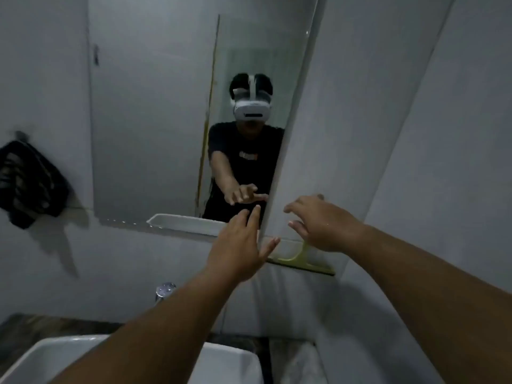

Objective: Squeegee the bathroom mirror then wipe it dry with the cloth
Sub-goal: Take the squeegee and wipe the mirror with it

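Note:
The bathroom mirror (152, 134) hangs on the grey wall and reflects a person in a headset. A yellow-green squeegee (300, 263) sits against the wall just below the mirror's lower right corner, blade down. Its handle runs up behind my right hand (321, 225), which hovers in front of it with fingers spread and loosely bent, gripping nothing that I can see. My left hand (238, 248) reaches toward the mirror's lower right corner with straight fingers and holds nothing. A dark cloth (30, 184) hangs on a wall hook at the far left.
A white sink (50, 350) lies below my arms, with a chrome tap (165, 291) behind it on a dark countertop (25, 324). A wall corner runs down close on the right.

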